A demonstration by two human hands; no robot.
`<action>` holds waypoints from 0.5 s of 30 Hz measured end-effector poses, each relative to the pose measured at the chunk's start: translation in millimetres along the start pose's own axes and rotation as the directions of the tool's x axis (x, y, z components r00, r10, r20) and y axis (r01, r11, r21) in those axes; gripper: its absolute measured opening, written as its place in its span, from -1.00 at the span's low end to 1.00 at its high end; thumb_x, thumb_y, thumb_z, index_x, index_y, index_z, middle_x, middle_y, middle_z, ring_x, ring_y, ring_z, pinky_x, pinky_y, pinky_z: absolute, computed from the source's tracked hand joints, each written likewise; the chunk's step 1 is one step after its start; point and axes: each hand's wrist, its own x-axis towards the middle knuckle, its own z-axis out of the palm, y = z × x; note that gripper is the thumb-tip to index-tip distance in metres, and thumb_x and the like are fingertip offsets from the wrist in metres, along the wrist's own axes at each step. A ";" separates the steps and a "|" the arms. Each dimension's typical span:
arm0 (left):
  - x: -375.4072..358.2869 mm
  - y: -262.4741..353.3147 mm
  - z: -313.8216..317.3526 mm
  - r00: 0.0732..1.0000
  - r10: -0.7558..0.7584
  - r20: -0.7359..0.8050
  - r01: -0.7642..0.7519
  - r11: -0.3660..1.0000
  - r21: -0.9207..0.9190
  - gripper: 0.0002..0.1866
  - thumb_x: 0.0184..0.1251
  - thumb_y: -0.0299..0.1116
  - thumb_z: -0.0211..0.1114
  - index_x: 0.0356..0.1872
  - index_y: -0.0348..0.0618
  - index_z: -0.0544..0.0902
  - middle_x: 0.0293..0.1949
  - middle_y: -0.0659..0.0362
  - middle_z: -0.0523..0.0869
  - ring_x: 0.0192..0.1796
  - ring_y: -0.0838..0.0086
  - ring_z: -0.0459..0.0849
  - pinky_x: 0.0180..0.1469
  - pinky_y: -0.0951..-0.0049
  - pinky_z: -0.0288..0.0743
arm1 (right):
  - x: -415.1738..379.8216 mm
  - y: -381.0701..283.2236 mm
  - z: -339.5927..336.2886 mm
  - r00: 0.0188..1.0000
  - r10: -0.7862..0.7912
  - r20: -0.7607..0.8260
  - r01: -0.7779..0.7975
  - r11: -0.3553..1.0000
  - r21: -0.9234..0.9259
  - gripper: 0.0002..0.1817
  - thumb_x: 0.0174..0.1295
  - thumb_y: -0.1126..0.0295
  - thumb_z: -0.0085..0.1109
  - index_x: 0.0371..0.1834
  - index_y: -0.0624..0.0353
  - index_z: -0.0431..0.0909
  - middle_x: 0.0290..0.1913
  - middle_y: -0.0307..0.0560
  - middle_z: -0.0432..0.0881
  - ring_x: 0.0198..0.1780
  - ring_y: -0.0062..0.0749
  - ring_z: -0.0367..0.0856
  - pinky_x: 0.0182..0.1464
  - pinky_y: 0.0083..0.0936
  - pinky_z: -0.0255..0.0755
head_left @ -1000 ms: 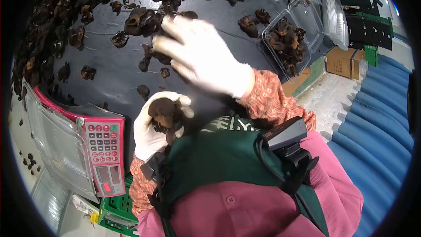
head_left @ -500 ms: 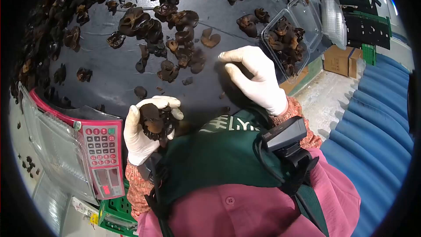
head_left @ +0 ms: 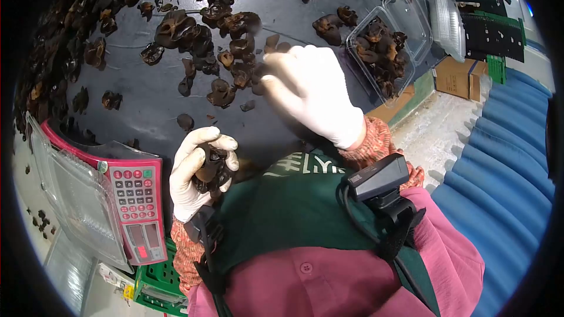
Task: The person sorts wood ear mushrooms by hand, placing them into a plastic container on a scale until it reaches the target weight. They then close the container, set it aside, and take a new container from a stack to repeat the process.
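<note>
In my left hand point(head_left: 191, 170), gloved in white, the fingers are curled round several dark wood ear mushrooms point(head_left: 210, 170), held beside the scale and just above the apron. My right hand point(head_left: 311, 91), also gloved, is over the dark tabletop point(head_left: 150, 103). Its thumb and forefinger are apart and slightly blurred, close to a dark wood ear mushroom point(head_left: 257, 79) that they partly hide. Loose mushrooms point(head_left: 222, 93) lie just left of that hand, and a clear plastic box point(head_left: 352, 44) filled with mushrooms stands open to its right.
At the left is a red-and-white scale point(head_left: 138, 194) with clear plastic lids point(head_left: 82, 199) against it. Many mushrooms point(head_left: 176, 26) cover the far and left parts of the table. Stacked clear boxes point(head_left: 449, 26), a cardboard carton point(head_left: 458, 79) and a blue corrugated sheet point(head_left: 499, 141) are at the right.
My right hand has moved left and slightly away from my body, towards the loose mushrooms. My left hand has turned a little, its fingers closing further over the mushrooms it holds.
</note>
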 end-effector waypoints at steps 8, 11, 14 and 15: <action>-0.9 3.1 3.4 0.998 0.005 -0.061 -0.001 0.998 0.059 -0.59 0.50 -0.28 0.17 0.24 -0.32 0.53 0.04 -0.20 0.71 -0.11 0.23 0.75 -0.47 0.49 0.64 | -0.5 5.3 -20.2 0.945 -0.190 0.267 0.078 0.922 0.378 -0.81 0.16 0.25 0.38 -0.20 0.00 0.67 -0.30 -0.22 0.62 -0.16 -0.24 0.57 0.02 -0.30 0.35; 1.7 2.3 1.5 0.998 -0.002 -0.066 0.005 0.999 0.049 -0.58 0.50 -0.28 0.17 0.25 -0.32 0.52 0.04 -0.20 0.71 -0.12 0.23 0.76 -0.47 0.50 0.63 | 10.3 16.1 -18.5 0.969 -0.173 0.174 0.124 0.958 0.260 -0.78 0.18 0.28 0.37 -0.11 -0.01 0.70 -0.32 -0.24 0.63 -0.17 -0.26 0.60 0.03 -0.31 0.35; 2.8 4.5 7.8 0.998 -0.012 -0.069 0.018 0.996 0.086 -0.58 0.50 -0.27 0.16 0.25 -0.32 0.52 0.04 -0.20 0.72 -0.12 0.23 0.76 -0.46 0.51 0.62 | 36.1 14.8 -1.1 0.989 -0.149 0.014 0.149 0.989 -0.022 -0.80 0.15 0.44 0.36 -0.14 -0.01 0.71 -0.26 -0.30 0.70 -0.19 -0.33 0.64 -0.02 -0.42 0.38; 2.8 4.8 11.8 0.997 -0.013 -0.075 0.020 0.995 0.097 -0.58 0.50 -0.27 0.16 0.25 -0.32 0.52 0.04 -0.19 0.72 -0.12 0.24 0.76 -0.46 0.51 0.62 | 40.8 15.9 5.0 0.983 -0.179 0.032 0.181 0.981 -0.072 -0.80 0.14 0.44 0.36 -0.15 -0.03 0.71 -0.25 -0.31 0.70 -0.18 -0.35 0.64 -0.02 -0.43 0.39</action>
